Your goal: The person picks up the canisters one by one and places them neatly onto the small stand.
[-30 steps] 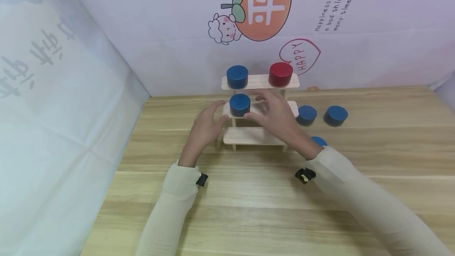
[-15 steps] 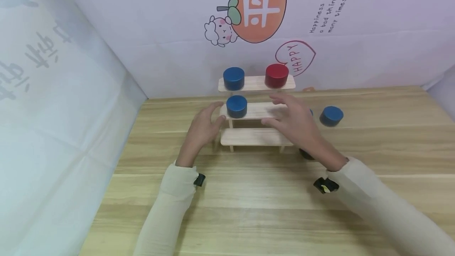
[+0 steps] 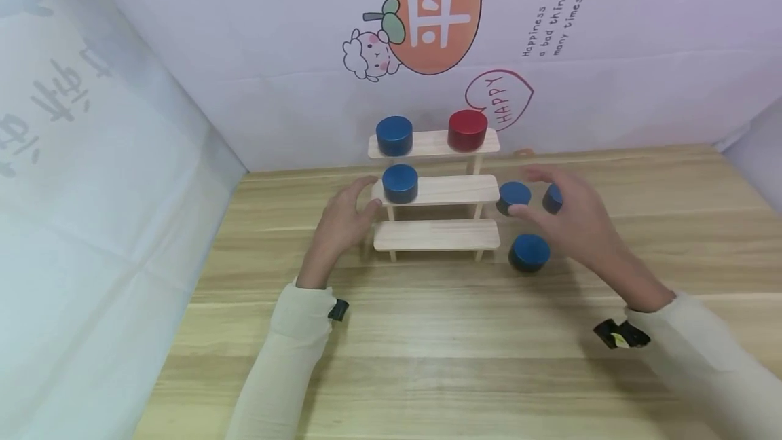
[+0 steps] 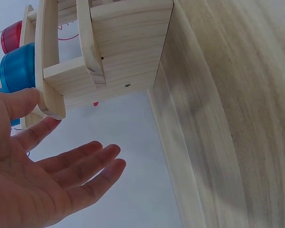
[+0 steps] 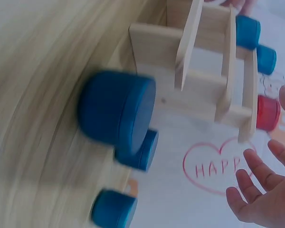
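A three-tier wooden shelf (image 3: 436, 235) stands on the table against the back wall. My left hand (image 3: 342, 224) pinches the left end of its middle board between thumb and index finger; the other fingers are spread free in the left wrist view. On that board, near the left end, sits a blue round tin (image 3: 400, 183). The top board carries another blue tin (image 3: 394, 136) at left and a red tin (image 3: 468, 130) at right. My right hand (image 3: 577, 219), fingers apart and holding nothing, hovers right of the shelf beside a blue tin (image 3: 514, 197), partly covering another tin (image 3: 552, 197).
A third loose blue tin (image 3: 529, 252) stands on the table (image 3: 427, 331) near the shelf's lower right corner. White printed cloth (image 3: 293, 114) hangs behind, and more cloth (image 3: 122, 223) closes off the left side.
My right hand has moved away from the middle board to the right, over the loose tins. The left hand stays at the shelf's end. The head view has shifted slightly.
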Demonstrator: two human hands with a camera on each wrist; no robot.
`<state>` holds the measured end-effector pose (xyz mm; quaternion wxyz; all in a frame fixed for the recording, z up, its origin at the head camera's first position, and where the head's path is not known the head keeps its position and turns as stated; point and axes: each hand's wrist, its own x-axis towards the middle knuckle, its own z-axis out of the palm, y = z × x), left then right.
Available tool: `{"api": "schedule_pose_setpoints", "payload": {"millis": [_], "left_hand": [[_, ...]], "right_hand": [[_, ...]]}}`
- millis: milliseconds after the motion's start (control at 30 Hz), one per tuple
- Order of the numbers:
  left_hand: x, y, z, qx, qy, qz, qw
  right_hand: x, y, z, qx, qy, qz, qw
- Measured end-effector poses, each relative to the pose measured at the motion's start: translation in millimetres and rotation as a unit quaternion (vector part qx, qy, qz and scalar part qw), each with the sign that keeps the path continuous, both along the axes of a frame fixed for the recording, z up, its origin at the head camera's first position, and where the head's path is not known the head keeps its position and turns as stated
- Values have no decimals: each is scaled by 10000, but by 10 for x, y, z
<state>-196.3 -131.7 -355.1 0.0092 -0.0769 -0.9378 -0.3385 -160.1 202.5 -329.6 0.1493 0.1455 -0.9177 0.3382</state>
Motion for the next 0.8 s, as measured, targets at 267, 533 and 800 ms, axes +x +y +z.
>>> {"api": "schedule_pose_setpoints", "payload": {"millis": [267,533,800], "left_hand": [[4,4,-3,4,-43,36,10000],[7,-3,-3,11,-57,-15,10000],[-3,-7,-15,7,-76,32,10000]], "right_hand": [[73,362,10,-103,-418,-39,9991],[114,696,-115,-158,-759,-88,9970],[142,926,-220,-213,-1109,98,9936]]}}
